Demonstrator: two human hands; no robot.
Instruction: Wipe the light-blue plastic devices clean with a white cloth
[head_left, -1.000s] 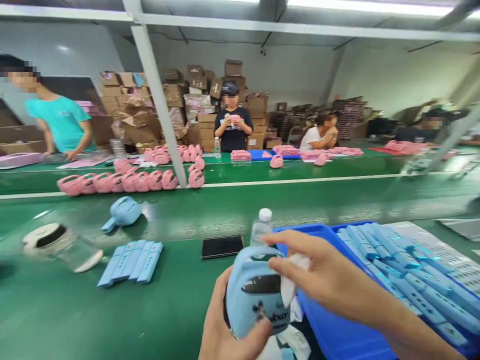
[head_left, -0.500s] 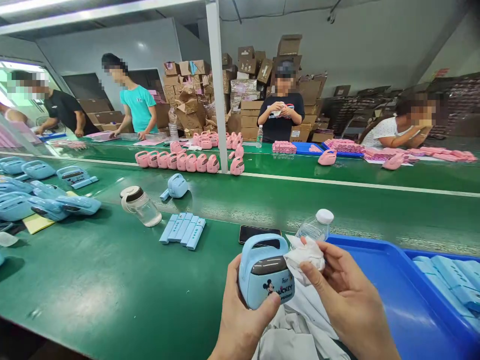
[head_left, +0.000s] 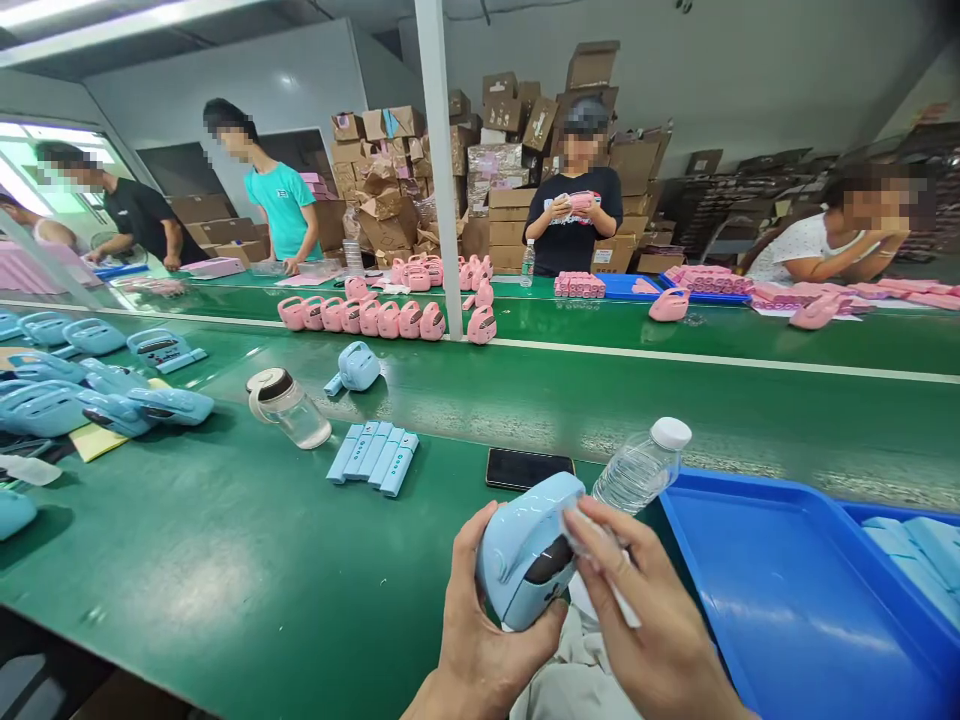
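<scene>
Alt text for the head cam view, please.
A left hand holds a light-blue device while a right hand pinches a white cloth against it. A water bottle and a blue tray sit nearby on a green bench. Across the bench, a co-worker holds a pink device.

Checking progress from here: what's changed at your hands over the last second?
The left hand has tilted the blue plastic device over, top toward the right. The right hand has brought its white cloth against the device's edge. The water bottle, phone and blue tray stayed put.
</scene>
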